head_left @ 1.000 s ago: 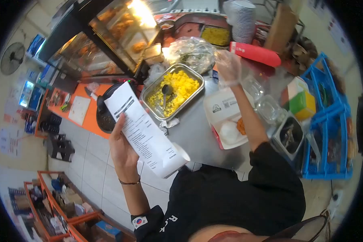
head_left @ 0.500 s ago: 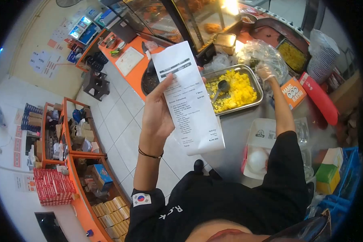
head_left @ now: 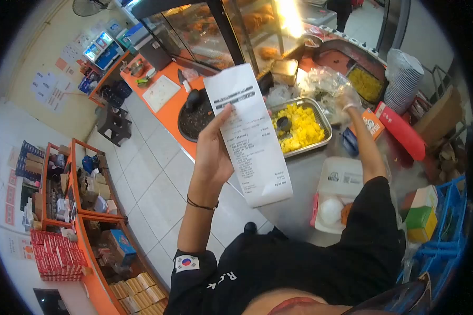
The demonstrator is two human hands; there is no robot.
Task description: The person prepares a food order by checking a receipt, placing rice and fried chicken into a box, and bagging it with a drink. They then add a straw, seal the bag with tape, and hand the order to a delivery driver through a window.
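Observation:
In front of me my left hand is closed on a long white printed receipt, with the thumb across its front. My right arm stretches forward to a clear plastic bag with something green inside. My right hand, in what looks like a thin clear glove, is at the bag; its fingers are hidden by plastic and blur. Nearer lies a metal tray of crumbly yellow food with a dark ladle in it. Below my right arm, an open takeaway box contains a white mound of rice.
A lit glass display case stands at the back. Stacked cups, a red packet and an orange box sit on the right. A dark round pan and white cutting board occupy the orange counter.
The view has shifted slightly. My left hand still keeps the receipt up, now a little lower and turned more upright. My right hand stays at the plastic bag.

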